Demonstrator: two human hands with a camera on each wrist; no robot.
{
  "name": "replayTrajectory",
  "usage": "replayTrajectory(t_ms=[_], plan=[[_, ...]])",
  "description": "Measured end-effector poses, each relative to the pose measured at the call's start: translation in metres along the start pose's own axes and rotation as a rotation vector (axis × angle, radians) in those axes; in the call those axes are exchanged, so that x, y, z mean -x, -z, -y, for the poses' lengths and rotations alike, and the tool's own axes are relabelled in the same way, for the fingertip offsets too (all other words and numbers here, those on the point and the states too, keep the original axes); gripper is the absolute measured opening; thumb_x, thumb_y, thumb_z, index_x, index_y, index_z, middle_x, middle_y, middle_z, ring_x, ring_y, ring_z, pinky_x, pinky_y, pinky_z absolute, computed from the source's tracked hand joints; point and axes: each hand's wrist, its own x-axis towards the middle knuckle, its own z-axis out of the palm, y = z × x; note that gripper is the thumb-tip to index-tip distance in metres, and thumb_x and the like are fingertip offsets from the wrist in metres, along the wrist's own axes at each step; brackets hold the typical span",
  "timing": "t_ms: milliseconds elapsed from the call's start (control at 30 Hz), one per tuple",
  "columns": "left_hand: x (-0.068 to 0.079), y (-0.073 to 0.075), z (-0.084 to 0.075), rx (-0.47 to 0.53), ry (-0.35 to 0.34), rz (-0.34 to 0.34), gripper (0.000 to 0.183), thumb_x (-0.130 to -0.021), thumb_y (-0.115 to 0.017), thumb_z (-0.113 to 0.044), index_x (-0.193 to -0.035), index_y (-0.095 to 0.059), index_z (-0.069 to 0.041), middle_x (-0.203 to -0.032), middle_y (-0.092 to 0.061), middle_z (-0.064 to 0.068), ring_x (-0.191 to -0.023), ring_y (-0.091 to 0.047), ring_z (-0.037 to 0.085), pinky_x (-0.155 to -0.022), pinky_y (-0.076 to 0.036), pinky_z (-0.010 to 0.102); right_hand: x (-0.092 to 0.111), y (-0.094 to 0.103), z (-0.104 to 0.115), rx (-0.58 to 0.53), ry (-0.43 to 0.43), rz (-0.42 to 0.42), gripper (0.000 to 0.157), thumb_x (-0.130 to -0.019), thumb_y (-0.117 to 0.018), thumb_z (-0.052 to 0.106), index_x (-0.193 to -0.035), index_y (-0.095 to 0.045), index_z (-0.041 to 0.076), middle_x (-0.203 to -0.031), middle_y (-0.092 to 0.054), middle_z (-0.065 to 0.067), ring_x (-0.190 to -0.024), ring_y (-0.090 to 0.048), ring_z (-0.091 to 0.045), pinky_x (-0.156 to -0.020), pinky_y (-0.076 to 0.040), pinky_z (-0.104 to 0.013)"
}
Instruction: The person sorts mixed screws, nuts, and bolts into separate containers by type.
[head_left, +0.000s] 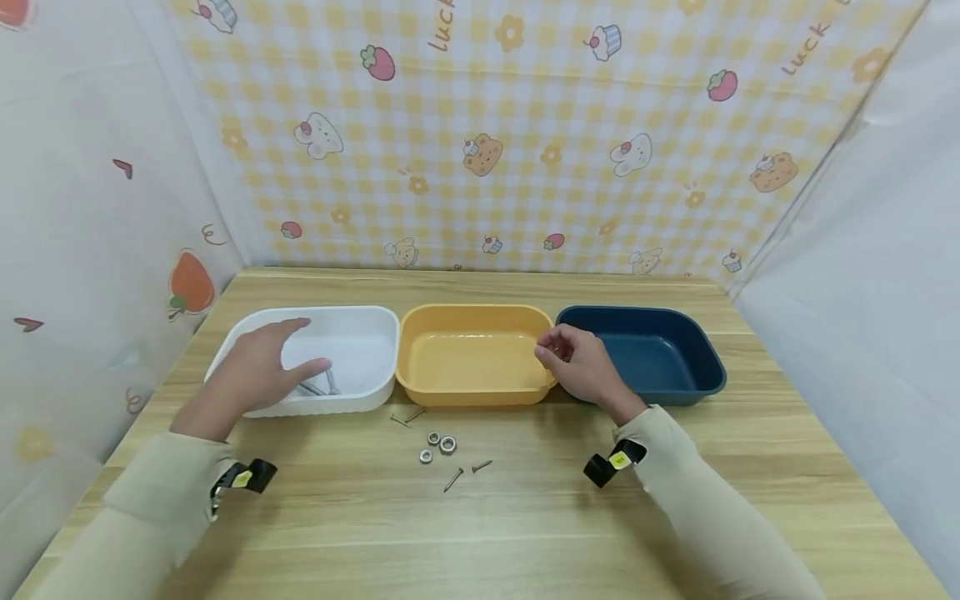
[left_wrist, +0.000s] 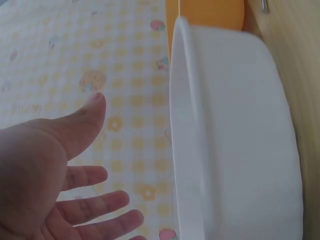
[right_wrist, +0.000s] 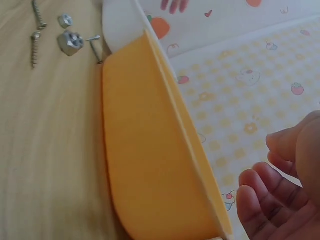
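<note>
My left hand (head_left: pixel 258 362) hovers over the white bin (head_left: pixel 367 342), its thumb and fingers spread wide apart. Inside that bin lie long metal bolts or screws (head_left: pixel 332 382), partly hidden behind the hand. Where the yellow bin (head_left: pixel 472 354) meets the dark blue bin (head_left: pixel 660 367), my right hand (head_left: pixel 581 362) hangs above the rims with loosely bent fingers. The right wrist view shows a gap between its thumb and fingers (right_wrist: pixel 262 180), and nothing appears in it. Three nuts (head_left: pixel 447 445) lie on the table in front of the yellow bin.
Several small screws (head_left: pixel 453 479) are scattered around the nuts on the wooden table (head_left: pixel 517 533). All three bins stand side by side in a row. Behind them hangs a checked cloth (head_left: pixel 450 208), and pale cloth walls (head_left: pixel 862 242) close off both sides.
</note>
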Motion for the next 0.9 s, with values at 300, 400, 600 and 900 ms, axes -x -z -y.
replayTrajectory(t_ms=[300,400,600,900], plan=[[-0.004,-0.019,-0.03,0.016,-0.065,-0.044,0.069,-0.091,-0.068,-0.039,-0.138,-0.046,0.006,-0.138,-0.047,0.029,-0.13,-0.039,0.047,-0.106,-0.031,0.06,0.015,-0.006,-0.001,0.028,0.013,-0.05,0.009,-0.092,-0.068,0.014,-0.094,-0.065,0.007,-0.081,-0.064,-0.001,-0.07,-0.059,-0.016,-0.059,-0.049,-0.029],[-0.005,-0.025,-0.035,0.014,-0.101,-0.056,0.065,-0.091,-0.068,-0.037,-0.136,-0.049,0.006,-0.135,-0.05,0.028,-0.128,-0.042,0.046,-0.105,-0.033,0.059,0.019,-0.009,-0.003,0.034,0.035,-0.061,0.008,-0.092,-0.068,0.013,-0.094,-0.066,0.006,-0.081,-0.065,-0.001,-0.07,-0.06,-0.014,-0.057,-0.05,-0.028],[-0.005,-0.036,-0.04,0.027,-0.155,-0.071,0.06,-0.091,-0.068,-0.035,-0.133,-0.053,0.004,-0.132,-0.054,0.026,-0.124,-0.046,0.045,-0.103,-0.036,0.058,0.025,-0.015,-0.007,0.034,0.056,-0.08,0.007,-0.091,-0.068,0.011,-0.094,-0.065,0.006,-0.083,-0.066,-0.002,-0.069,-0.061,-0.013,-0.058,-0.051,-0.027],[-0.007,-0.046,-0.046,0.033,-0.16,-0.065,0.056,-0.09,-0.07,-0.033,-0.132,-0.056,0.001,-0.131,-0.056,0.024,-0.123,-0.049,0.042,-0.101,-0.039,0.057,0.03,-0.019,-0.011,0.027,0.088,-0.101,0.007,-0.089,-0.07,0.008,-0.093,-0.065,0.005,-0.084,-0.066,-0.003,-0.068,-0.061,-0.013,-0.059,-0.052,-0.026]])
